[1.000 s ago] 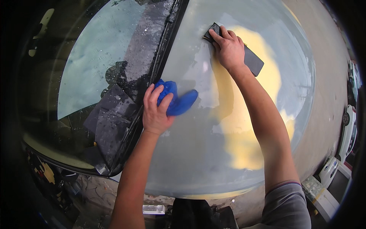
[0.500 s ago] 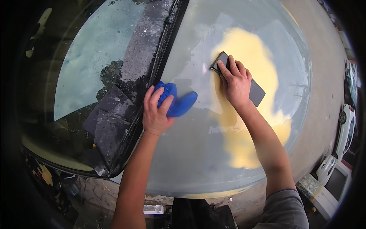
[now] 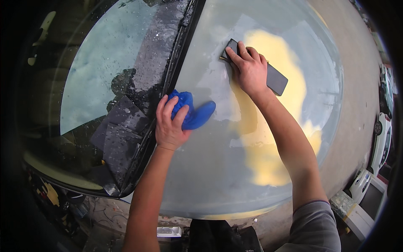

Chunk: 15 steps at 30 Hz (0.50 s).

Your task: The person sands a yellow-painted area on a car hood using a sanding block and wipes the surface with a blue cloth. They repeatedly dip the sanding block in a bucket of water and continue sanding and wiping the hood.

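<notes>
My right hand (image 3: 251, 72) is wrapped over a long dark sanding block (image 3: 277, 80). The block lies flat on a wet grey car hood (image 3: 210, 168), across the upper left edge of a large yellow patch (image 3: 268, 161). What looks like a sheet folded round the block shows at its left end. My left hand (image 3: 171, 124) rests beside the base of the windshield, its fingers curled on a crumpled blue cloth (image 3: 197, 115). The cloth's smooth rounded end sticks out to the right over the hood.
Dark wet sheets, apparently sandpaper (image 3: 121, 138), lie on the windshield (image 3: 100, 71) left of my left hand. A black trim strip (image 3: 176, 54) divides glass from hood. White vehicles (image 3: 382, 138) stand at the far right. A white box-like object (image 3: 169, 231) is below the hood's near edge.
My right hand has slid the sanding block up and left across the hood, past the yellow patch's edge. My left hand and the blue cloth have stayed nearly in place.
</notes>
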Tool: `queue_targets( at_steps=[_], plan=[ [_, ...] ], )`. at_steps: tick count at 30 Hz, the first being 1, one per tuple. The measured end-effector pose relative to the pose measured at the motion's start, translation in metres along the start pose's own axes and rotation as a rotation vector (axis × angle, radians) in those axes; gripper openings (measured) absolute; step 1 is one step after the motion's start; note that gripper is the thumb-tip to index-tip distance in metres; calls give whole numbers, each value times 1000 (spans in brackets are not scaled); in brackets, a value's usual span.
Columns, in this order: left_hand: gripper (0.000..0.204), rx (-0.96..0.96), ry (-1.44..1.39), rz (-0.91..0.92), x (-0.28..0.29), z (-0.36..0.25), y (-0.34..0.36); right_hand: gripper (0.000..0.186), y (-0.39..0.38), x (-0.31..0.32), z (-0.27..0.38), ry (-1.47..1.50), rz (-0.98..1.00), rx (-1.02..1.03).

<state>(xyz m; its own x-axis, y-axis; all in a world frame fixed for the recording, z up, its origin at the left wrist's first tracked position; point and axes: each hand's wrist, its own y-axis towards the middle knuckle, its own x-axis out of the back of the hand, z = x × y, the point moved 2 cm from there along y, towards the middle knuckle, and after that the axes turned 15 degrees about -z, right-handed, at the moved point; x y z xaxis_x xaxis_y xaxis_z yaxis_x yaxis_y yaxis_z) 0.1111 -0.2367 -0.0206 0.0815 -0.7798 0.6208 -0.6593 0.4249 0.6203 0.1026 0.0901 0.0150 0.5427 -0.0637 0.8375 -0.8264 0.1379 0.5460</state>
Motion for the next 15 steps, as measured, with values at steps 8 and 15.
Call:
queue_targets(
  at_steps=[8,15],
  plan=[
    [92,-39,35,-3,17,13,-6,53,-74,48,22,95,-32,74],
    [92,-7,-6,31,2,-8,-2,60,5,-3,-23,81,39,1]
  ],
)
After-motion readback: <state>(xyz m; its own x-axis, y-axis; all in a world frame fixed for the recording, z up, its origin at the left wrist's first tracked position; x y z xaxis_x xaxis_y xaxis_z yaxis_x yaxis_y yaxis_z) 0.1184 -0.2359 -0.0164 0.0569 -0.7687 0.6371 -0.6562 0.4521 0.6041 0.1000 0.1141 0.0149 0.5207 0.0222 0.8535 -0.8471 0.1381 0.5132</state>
